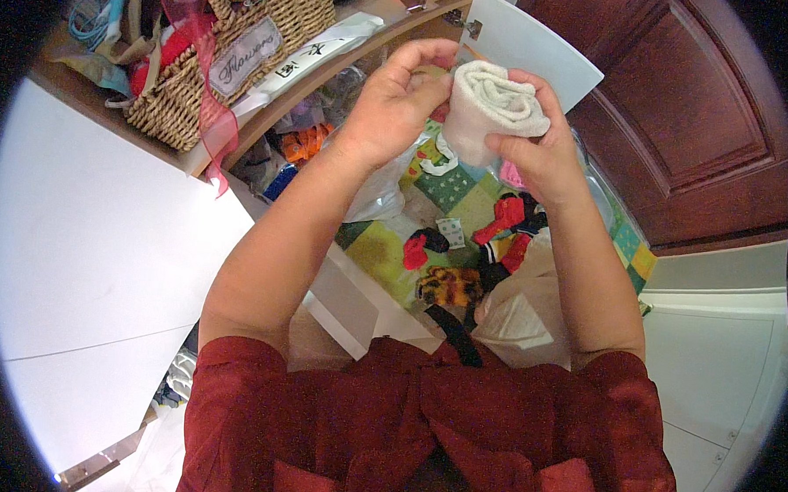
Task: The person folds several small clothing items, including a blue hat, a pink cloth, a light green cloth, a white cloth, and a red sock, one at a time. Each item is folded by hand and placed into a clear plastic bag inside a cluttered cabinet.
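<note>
A rolled white cloth, perhaps a towel (475, 127), is held up in front of me, its spiral end facing upward. My right hand (547, 137) grips it from the right, thumb on the near side and fingers behind. Just left of the roll is my left hand (400, 98), its fingers curled and apart, with the thumb close to the cloth. Whether that thumb touches it I cannot tell. Below both hands, red and black socks (504, 221) lie on a patchwork-patterned mat (380, 252).
A woven basket (176, 104) with a red ribbon stands on the wooden cabinet top (267, 118) at upper left. An open white cabinet door (534, 48) projects beside a dark red door (690, 107). Clear plastic bags (380, 192) and a patterned brown cloth (450, 286) lie below.
</note>
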A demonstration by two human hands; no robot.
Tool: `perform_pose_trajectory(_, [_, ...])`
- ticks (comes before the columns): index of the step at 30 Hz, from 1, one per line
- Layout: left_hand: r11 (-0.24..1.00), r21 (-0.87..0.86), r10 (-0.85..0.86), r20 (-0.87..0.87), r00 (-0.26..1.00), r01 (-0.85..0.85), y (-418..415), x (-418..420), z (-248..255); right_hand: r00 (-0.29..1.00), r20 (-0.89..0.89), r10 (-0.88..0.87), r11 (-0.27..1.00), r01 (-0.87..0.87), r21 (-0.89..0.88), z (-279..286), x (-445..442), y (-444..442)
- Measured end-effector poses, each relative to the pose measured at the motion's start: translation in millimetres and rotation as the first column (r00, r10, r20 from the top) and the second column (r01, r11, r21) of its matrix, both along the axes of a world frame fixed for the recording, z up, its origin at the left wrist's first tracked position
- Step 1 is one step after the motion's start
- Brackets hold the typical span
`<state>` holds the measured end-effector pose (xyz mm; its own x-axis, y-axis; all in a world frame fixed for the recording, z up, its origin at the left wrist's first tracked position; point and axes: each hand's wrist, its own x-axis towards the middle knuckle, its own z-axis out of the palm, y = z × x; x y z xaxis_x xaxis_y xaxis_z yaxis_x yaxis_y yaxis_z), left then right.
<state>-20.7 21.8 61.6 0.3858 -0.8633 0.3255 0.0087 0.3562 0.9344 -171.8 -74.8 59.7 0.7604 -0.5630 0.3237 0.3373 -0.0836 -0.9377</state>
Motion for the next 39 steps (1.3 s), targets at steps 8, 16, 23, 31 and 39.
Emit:
perform_pose_trajectory(8, [0.925, 0.214, -0.334, 0.063, 0.94, 0.315, 5.3, 18.8, -6.9, 0.974, -0.196, 0.114, 0.993, -0.119, -0.011, 4.3, -7.2, 1.0])
perform_pose_trajectory(16, [0.887, 0.096, -0.453, -0.006, 0.891, 0.451, 2.8, 19.2, -10.6, 0.965, -0.171, 0.198, 0.98, -0.196, 0.03, 1.4, -6.1, 1.4])
perform_pose_trajectory(23, [0.868, 0.144, -0.473, -0.046, 0.88, 0.475, 5.6, 23.6, -9.4, 0.962, -0.154, 0.227, 0.974, -0.226, 0.019, 7.9, -10.5, 3.0])
perform_pose_trajectory(31, [0.838, 0.186, -0.49, -0.154, 0.858, 0.512, 6.5, 27.5, -12.9, 0.947, -0.198, 0.253, 0.967, -0.238, 0.094, 10.7, -8.0, 7.6])
perform_pose_trajectory(39, [0.912, 0.003, -0.384, -0.345, 0.857, 0.41, 4.8, 17.4, -8.2, 0.938, -0.317, 0.138, 0.99, -0.137, 0.024, 17.0, -0.2, 11.2])
